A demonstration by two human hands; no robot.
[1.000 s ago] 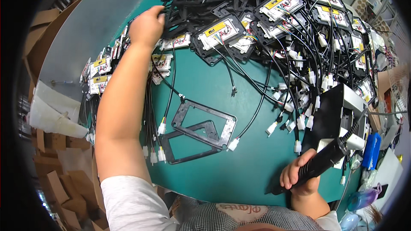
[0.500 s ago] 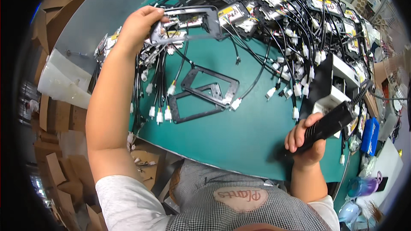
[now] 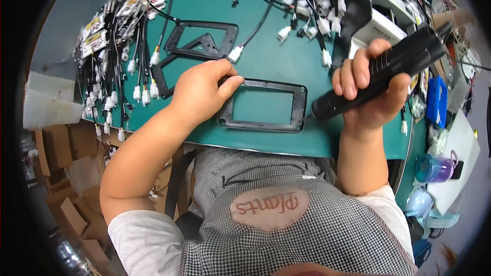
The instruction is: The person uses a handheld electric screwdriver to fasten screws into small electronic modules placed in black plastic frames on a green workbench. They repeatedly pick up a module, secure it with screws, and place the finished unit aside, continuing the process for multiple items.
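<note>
My left hand (image 3: 205, 91) pinches the upper left corner of a black rectangular plastic frame (image 3: 266, 124), which lies near the front edge of the green table. In my right hand (image 3: 369, 89) is a black electric screwdriver (image 3: 381, 71), its fingers wrapped round the body. The tip of the tool points down and left, close beside the frame's lower right corner; whether it touches cannot be seen. Beyond my left hand, two more black frames (image 3: 228, 35) lie overlapped, with a white connector (image 3: 235, 53) on a cable against the top one.
Cabled modules with white plugs (image 3: 146, 96) are heaped at the left, and more cables with white connectors (image 3: 322, 24) lie at the back right. A black-and-white box (image 3: 376, 33) stands behind the screwdriver. On the right are a blue bin (image 3: 436, 102) and a blue-purple bottle (image 3: 432, 167).
My left hand has brought a black frame from the far heap to the table near me. The screwdriver in my right hand has moved to the frame's corner. The view has shifted nearer my body.
</note>
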